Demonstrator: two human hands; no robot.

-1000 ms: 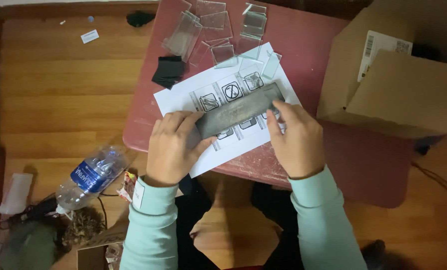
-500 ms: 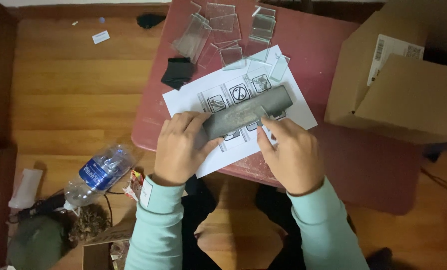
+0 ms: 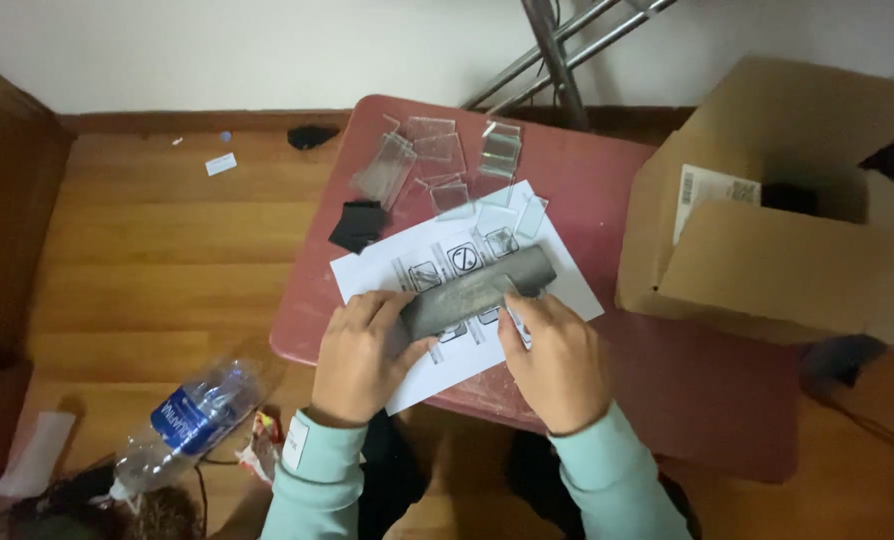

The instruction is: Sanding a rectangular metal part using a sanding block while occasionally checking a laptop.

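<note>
Both my hands hold a long grey flat bar [image 3: 477, 290] slanted over a white printed sheet [image 3: 557, 290] on a small red table [image 3: 667, 390]. My left hand [image 3: 362, 355] grips the bar's lower left end. Over the bar's middle lies my right hand [image 3: 552, 360], with its fingers on the bar. Pale green sleeves cover both wrists. Several clear glass plates [image 3: 437, 160] lie past the sheet near the table's far edge, and a small black pad [image 3: 357, 225] sits at the table's left rim.
An open cardboard box [image 3: 777, 270] stands on the table's right side. A crushed plastic water bottle [image 3: 187, 420] lies on the wooden floor at lower left. Metal legs [image 3: 557, 50] lean against the white wall behind the table.
The camera view has shifted down, so the table and hands sit lower in frame. My hands keep hold of the grey bar, with the right hand's fingers slightly nearer its middle.
</note>
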